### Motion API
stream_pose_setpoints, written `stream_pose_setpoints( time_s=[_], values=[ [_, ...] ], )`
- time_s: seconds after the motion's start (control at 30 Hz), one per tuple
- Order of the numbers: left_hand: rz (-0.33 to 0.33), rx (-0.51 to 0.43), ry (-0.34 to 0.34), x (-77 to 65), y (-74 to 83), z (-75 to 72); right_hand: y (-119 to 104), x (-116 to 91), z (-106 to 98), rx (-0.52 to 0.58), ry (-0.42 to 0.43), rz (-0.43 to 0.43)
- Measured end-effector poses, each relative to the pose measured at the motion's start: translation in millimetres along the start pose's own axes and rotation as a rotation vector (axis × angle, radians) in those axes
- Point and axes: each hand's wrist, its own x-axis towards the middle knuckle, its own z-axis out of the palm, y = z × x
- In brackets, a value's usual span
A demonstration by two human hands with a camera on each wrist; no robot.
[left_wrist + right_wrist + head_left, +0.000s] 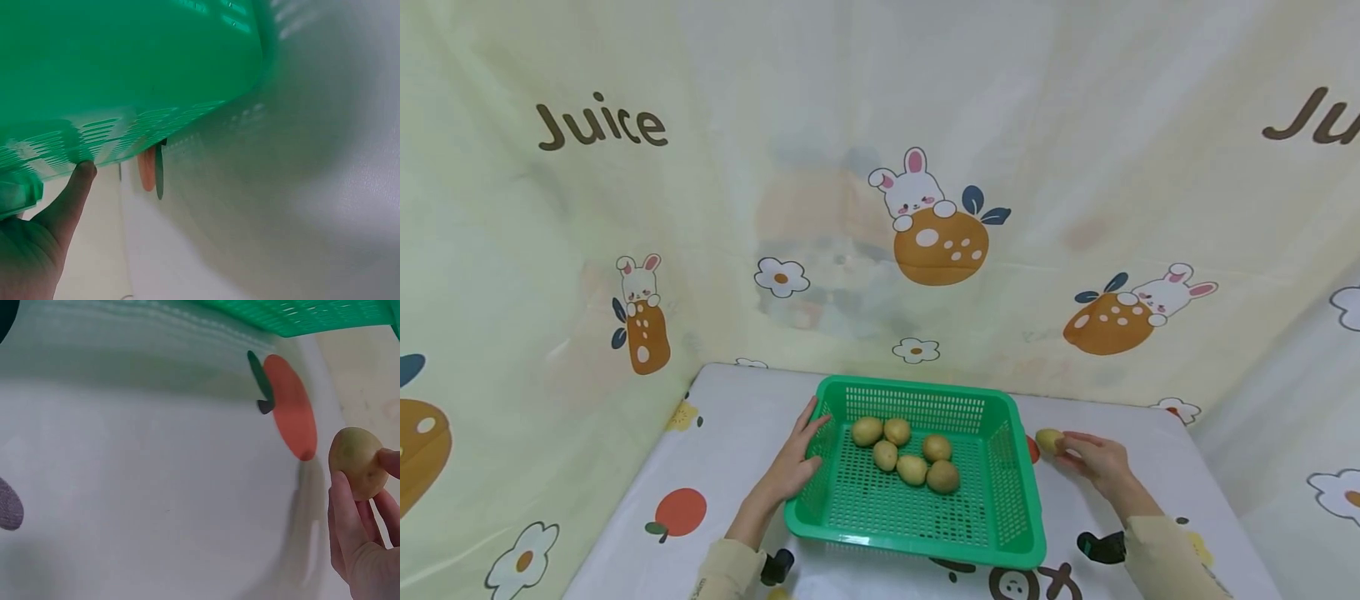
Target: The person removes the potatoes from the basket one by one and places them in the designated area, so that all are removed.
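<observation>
A green plastic basket (917, 517) with slotted walls stands on the table, holding several small potatoes (912, 470). My left hand (793, 467) grips the basket's left rim, its fingers spread. From the left wrist, one digit of that hand touches the slotted outer wall (100, 134), while the others are mostly hidden by the rim. Right of the basket, my right hand (1097, 458) pinches a single potato (356, 459) between thumb and fingers. That potato is apart from the basket, near its right side.
A white printed cloth (737, 417) covers the table, with a red fruit print (681, 512) at left. A cream curtain with rabbit prints (940, 242) hangs behind the table and at both sides. Dark straps show near both cuffs.
</observation>
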Motion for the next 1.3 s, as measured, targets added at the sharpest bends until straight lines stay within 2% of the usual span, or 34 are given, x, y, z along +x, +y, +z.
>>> stream_pose_setpoints(
  time_s=[0.43,0.7,0.97,1.3],
  values=[
    [0.003,0.0,0.004,0.1,-1.0,0.6,15,3,-1,0.002,0.034,-0.001],
    [-0.003,-0.007,0.002,-0.1,0.1,0.2,18,1,-1,0.01,0.018,-0.008],
    [-0.004,-0.005,0.0,-0.1,0.8,-0.1,15,0,1,-0.005,0.039,0.005],
    [0.007,-0.002,0.005,0.3,-1.2,0.9,-3,-11,-5,-0.013,-0.001,-0.034]
  ],
)
